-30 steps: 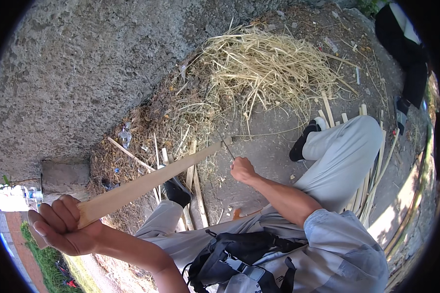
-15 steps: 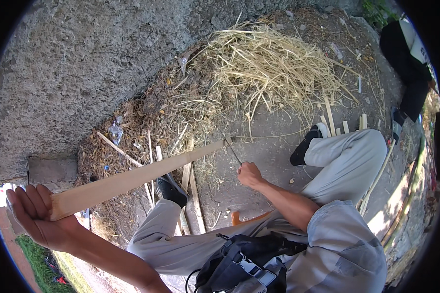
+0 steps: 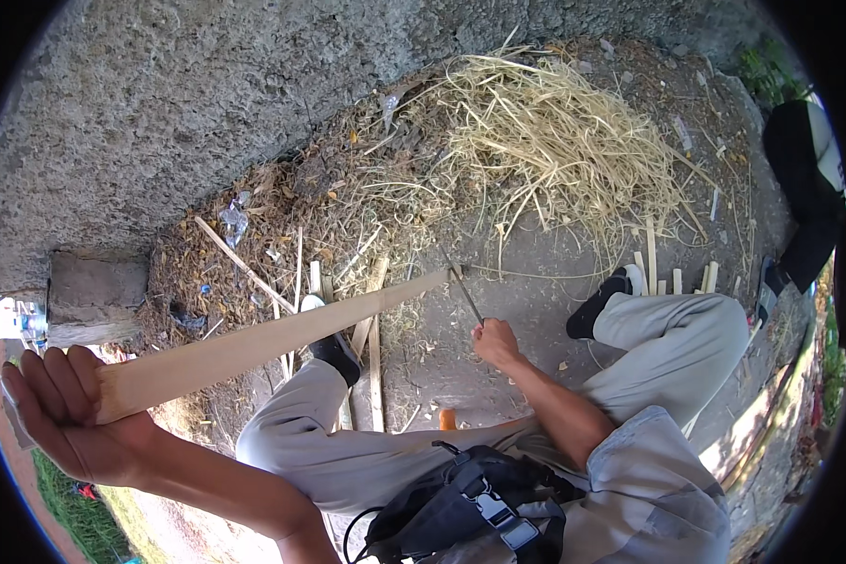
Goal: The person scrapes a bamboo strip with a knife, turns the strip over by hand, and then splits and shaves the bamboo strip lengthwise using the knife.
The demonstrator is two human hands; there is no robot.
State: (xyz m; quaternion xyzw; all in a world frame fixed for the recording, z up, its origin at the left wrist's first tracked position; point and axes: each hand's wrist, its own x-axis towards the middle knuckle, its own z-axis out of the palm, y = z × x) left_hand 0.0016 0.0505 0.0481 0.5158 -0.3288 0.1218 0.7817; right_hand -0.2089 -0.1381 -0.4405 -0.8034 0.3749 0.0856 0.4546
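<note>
A long, flat, pale bamboo strip (image 3: 263,348) reaches from the lower left toward the middle, rising slightly to its far end. My left hand (image 3: 80,423) is closed around its near, wide end, palm up. In my closed right hand (image 3: 495,343) is a knife (image 3: 467,299) with a narrow dark blade; its handle is hidden in the fist. The blade crosses the strip's far tip, apparently touching it. From just beyond that tip a thin sliver (image 3: 536,276) runs right along the ground.
A big heap of pale shavings (image 3: 564,141) lies at the far side. Loose bamboo pieces (image 3: 376,367) are beside my left foot, others (image 3: 663,277) beyond my right foot. A rough wall (image 3: 188,122) rises at far left. Another person's dark-clothed leg (image 3: 808,226) is at far right.
The view has turned a little, so the shavings heap sits farther right and lower. My right hand and the knife show slightly farther right; both hands keep their hold.
</note>
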